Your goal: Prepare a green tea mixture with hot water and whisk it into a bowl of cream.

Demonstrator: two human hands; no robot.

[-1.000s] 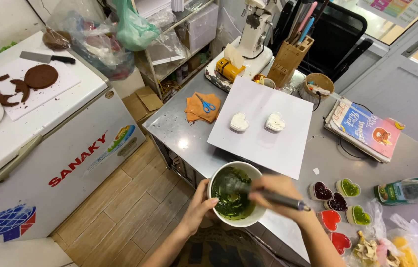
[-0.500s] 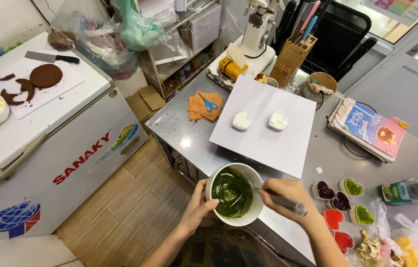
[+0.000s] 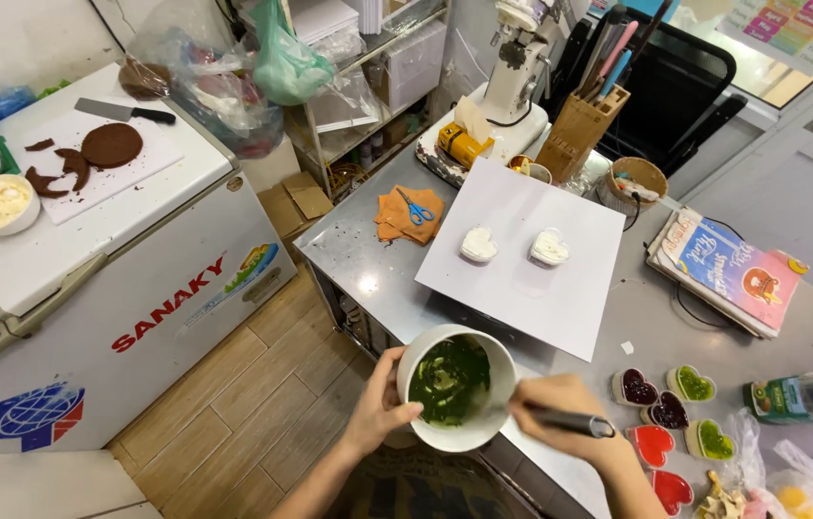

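White bowl (image 3: 456, 386) sits low centre of frame, at the near edge of the steel counter (image 3: 368, 269), partly overhanging it. Left hand (image 3: 380, 404) grips the bowl's left rim, thumb on the edge. Right hand (image 3: 565, 421) is closed round a dark-handled utensil (image 3: 568, 420) whose working end dips into the bowl. Versus one second ago: the bowl has stayed in the same spot, but the green mixture (image 3: 449, 379) now shows pale streaks swirled through it, and the utensil handle lies lower and further right. Judgement: stirring under way, blend not yet uniform. Two white heart shapes (image 3: 514, 246) on the white board (image 3: 522, 255) above are unchanged.
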